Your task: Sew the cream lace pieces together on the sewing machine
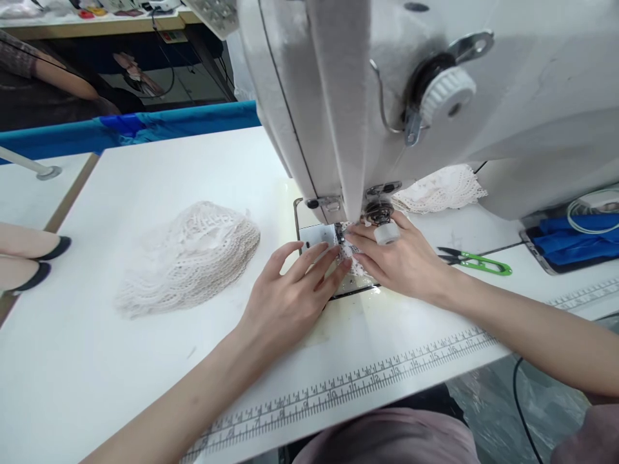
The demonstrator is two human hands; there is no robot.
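Note:
White lace fabric (356, 263) lies under the presser foot (340, 233) of a sewing machine (333, 96). My left hand (294, 290) rests palm down with spread fingers, its fingertips on the metal plate (314, 236) and the lace's near left edge. From the right, my right hand (406, 258) lays its stretched fingers over the lace beside the foot. A white knob (387, 233) hides part of those fingers. Behind the right hand, more lace (442, 189) spreads out under the machine arm.
A pile of white lace (193, 258) sits left on the white table (97, 361). Green-handled thread snips (476, 260) lie right, near a dark tray (546, 251) with blue cloth (580, 238). A printed ruler (353, 385) runs along the front edge. Another person's arm (62, 76) shows behind.

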